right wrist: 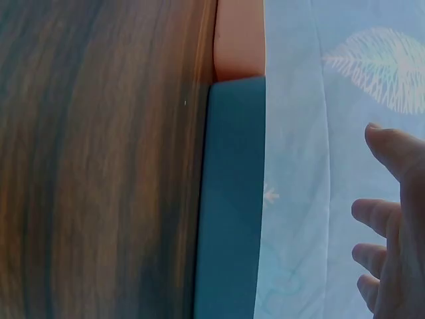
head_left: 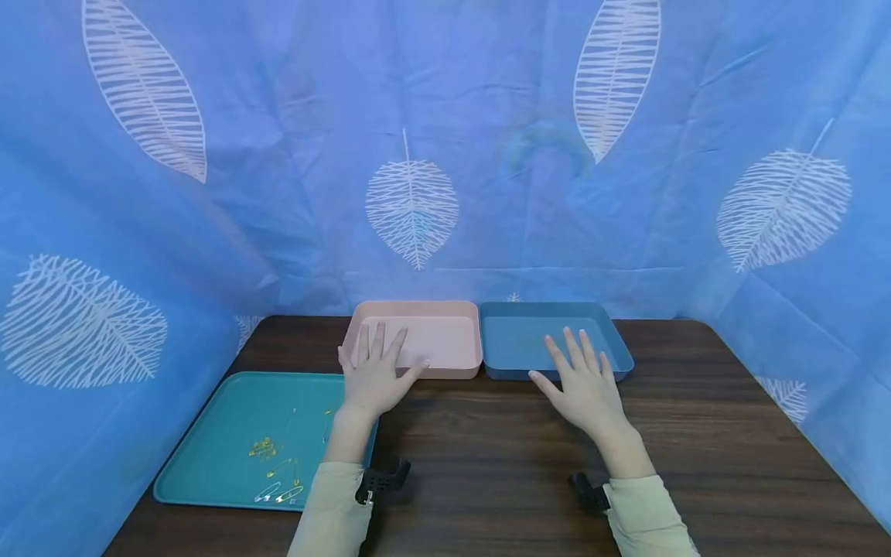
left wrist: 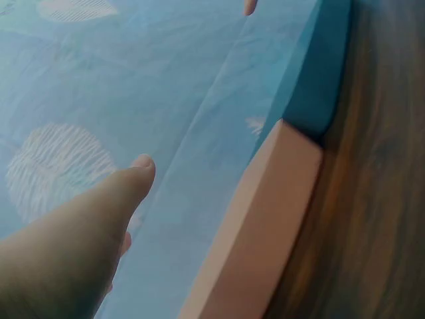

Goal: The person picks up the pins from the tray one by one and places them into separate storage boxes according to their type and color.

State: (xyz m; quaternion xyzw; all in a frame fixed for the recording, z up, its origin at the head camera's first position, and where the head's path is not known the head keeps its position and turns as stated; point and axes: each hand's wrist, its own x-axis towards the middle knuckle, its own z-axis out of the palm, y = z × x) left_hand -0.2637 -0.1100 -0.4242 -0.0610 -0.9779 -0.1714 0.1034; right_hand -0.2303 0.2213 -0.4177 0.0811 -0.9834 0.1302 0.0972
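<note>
My left hand is spread with straight fingers in front of and over the near edge of the pink tray. In the left wrist view its thumb stands apart from the tray wall. The right hand, fingers also spread, is over the near edge of the blue tray; the right wrist view shows it apart from that tray's wall. Neither hand holds anything. On a teal tray at the left lie several safety pins, some silver and larger, and a small cluster of gold pins.
The pink and blue trays stand side by side at the back of the dark wooden table. A blue cloth with white leaf prints hangs behind and along the sides. The left forearm passes over the teal tray's right edge.
</note>
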